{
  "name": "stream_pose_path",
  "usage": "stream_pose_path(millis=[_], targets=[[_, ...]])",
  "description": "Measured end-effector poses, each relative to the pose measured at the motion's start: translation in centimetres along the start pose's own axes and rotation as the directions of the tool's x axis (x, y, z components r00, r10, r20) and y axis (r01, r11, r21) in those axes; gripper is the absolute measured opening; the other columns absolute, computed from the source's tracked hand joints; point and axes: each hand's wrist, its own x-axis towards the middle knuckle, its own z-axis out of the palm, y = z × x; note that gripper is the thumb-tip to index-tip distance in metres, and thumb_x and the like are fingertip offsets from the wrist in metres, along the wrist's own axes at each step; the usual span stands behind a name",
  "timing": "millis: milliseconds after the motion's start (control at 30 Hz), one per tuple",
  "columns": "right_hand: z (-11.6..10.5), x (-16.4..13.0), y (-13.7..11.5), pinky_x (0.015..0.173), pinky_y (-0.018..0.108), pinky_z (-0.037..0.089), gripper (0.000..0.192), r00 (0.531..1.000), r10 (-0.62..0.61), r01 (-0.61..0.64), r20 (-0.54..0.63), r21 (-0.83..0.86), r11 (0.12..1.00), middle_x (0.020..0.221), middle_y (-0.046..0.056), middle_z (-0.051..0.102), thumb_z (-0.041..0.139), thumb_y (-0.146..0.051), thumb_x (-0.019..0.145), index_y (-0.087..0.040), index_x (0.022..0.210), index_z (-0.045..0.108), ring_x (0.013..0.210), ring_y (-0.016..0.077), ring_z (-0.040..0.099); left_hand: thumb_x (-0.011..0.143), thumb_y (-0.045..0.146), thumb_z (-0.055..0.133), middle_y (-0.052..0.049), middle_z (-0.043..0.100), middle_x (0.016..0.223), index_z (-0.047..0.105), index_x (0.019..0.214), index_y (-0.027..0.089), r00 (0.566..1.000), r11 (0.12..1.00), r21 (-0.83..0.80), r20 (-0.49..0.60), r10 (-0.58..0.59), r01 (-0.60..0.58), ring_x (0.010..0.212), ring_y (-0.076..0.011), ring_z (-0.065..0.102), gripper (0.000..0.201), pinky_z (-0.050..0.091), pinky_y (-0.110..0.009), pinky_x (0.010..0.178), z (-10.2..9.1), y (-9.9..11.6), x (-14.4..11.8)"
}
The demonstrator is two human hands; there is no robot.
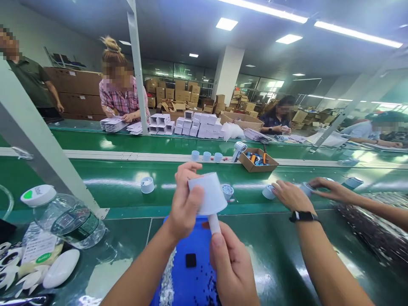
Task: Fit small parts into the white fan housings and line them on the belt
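The white cone part (208, 194) looks matt, smooth plastic; the green belt (127, 180) shines glossy; the tray (194, 242) is blue plastic.

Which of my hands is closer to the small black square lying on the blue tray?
Right. Your right hand sits just right of the black square on the blue tray, holding the white part's stem. Your left hand is higher, gripping the part's cup.
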Motion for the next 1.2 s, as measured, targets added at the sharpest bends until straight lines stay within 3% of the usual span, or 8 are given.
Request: stream_pose_path(millis=[100,233,400,533,733,867,1000,1200], targets=[[-1.6,0.9,-0.2,0.044,0.025,0.019,0.038,0.984,-0.129,0.149,0.122,-0.173,0.974,0.052,-0.007,0.031,0.039,-0.048,0.099,-0.019,0.102,0.063,0.043,0.0101,0.027,0.090,0.050,0.043,-0.006,0.055,0.111,0.046,0.089,0.023,0.965,0.993,-0.051,0.243,-0.094,0.109,0.090,-0.0165,0.057,0.027,0.048,-0.030,0.073,-1.6,-0.2,1.1],[-3.5,1.3,1.1,0.048,0.025,0.026,0.035,0.986,0.024,0.023,0.165,-0.276,0.961,0.059,-0.005,0.039,0.036,-0.046,0.100,-0.021,0.111,0.059,0.052,0.0127,0.036,0.078,0.047,0.063,0.000,0.053,0.095,0.042,0.095,0.024,0.974,0.932,0.312,0.071,-0.216,0.184,0.063,-0.0086,0.051,0.035,0.044,-0.023,0.055,-5.0,-2.0,3.3],[-3.4,-0.4,5.0,0.045,0.023,0.027,0.029,0.990,0.137,-0.128,0.025,-0.223,0.966,0.058,-0.007,0.040,0.053,-0.048,0.091,-0.021,0.101,0.054,0.049,0.0121,0.036,0.076,0.053,0.057,-0.001,0.054,0.077,0.052,0.076,0.020,0.956,0.508,0.839,-0.046,-0.291,0.195,0.068,-0.0147,0.051,0.033,0.038,-0.027,0.058,-9.1,-6.6,4.5],[-1.9,-1.4,7.8,0.056,0.024,0.040,0.024,0.997,0.064,-0.067,-0.031,-0.135,0.989,0.073,-0.002,0.053,0.062,-0.043,0.087,-0.021,0.091,0.055,0.063,0.0145,0.050,0.069,0.060,0.062,-0.002,0.057,0.086,0.047,0.103,0.023,0.897,0.272,0.935,-0.093,-0.433,0.228,0.071,-0.0187,0.053,0.053,0.039,-0.029,0.059,-10.8,-9.5,3.8],[0.3,-0.8,10.5,0.070,0.029,0.049,0.026,0.995,0.023,-0.022,0.093,-0.016,1.000,0.093,0.004,0.058,0.048,-0.045,0.097,-0.020,0.102,0.054,0.077,0.0181,0.060,0.063,0.034,0.075,-0.008,0.054,0.110,0.065,0.097,0.026,0.849,0.200,0.972,-0.002,-0.528,0.127,0.112,-0.0341,0.045,0.037,0.040,-0.046,0.092,-11.3,-13.0,2.0],[0.6,-0.2,10.8,0.073,0.031,0.048,0.029,0.996,0.007,0.001,0.089,-0.087,0.996,0.093,0.006,0.060,0.047,-0.046,0.096,-0.018,0.101,0.056,0.080,0.0201,0.060,0.074,0.037,0.065,-0.004,0.047,0.126,0.066,0.103,0.033,0.858,0.241,0.963,0.019,-0.513,0.123,0.123,-0.0297,0.038,0.029,0.037,-0.045,0.100,-10.6,-13.7,1.7],[0.4,0.0,10.7,0.075,0.032,0.048,0.030,0.992,0.049,-0.038,0.113,-0.101,0.994,0.095,0.007,0.061,0.046,-0.046,0.097,-0.018,0.104,0.054,0.082,0.0205,0.059,0.087,0.020,0.032,-0.008,0.046,0.128,0.057,0.114,0.029,0.887,0.196,0.947,-0.146,-0.438,0.253,0.122,-0.0297,0.036,0.037,0.038,-0.049,0.097,-11.3,-12.8,2.5],[0.3,-0.1,11.0,0.077,0.032,0.048,0.028,0.990,0.068,-0.056,0.127,-0.093,0.994,0.097,0.006,0.060,0.046,-0.044,0.097,-0.019,0.105,0.054,0.083,0.0200,0.059,0.068,0.013,0.052,-0.011,0.052,0.115,0.055,0.094,0.025,0.815,0.133,0.921,-0.249,-0.524,0.366,0.116,-0.0345,0.040,0.028,0.041,-0.050,0.089,-14.5,-12.8,2.6]])
